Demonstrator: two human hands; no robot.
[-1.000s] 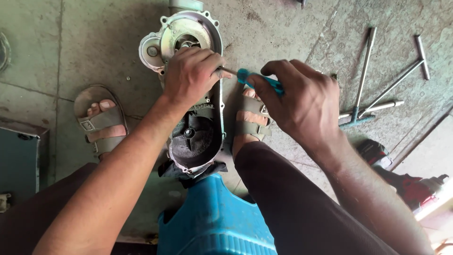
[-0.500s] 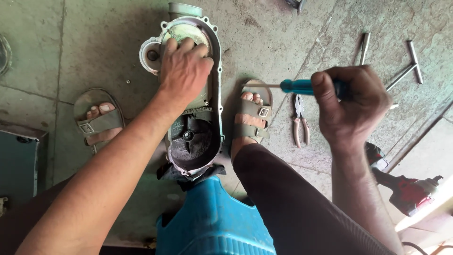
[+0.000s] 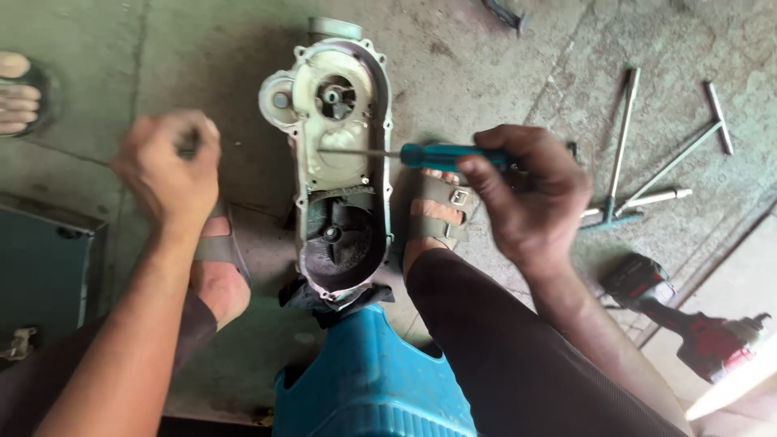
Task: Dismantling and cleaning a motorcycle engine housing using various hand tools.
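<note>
An engine casing [image 3: 344, 174], grey metal and open side up, lies on the concrete floor between my sandalled feet. My right hand [image 3: 534, 194] grips a teal-handled screwdriver [image 3: 441, 155] held level, and its tip reaches left over the casing's pale upper cavity. My left hand [image 3: 166, 174] is blurred and sits left of the casing, apart from it. Its fingers are curled around something small and dark that I cannot make out.
Two T-handle wrenches [image 3: 627, 137] lie on the floor at the right, with a red and black power drill [image 3: 688, 324] below them. A blue plastic stool [image 3: 372, 384] is under me. A dark box [image 3: 44, 267] is at the left, another person's foot [image 3: 16, 93] at the top left.
My left hand has lifted off the casing's top and swung away to the left. My right hand has brought the screwdriver back so its tip is over the casing.
</note>
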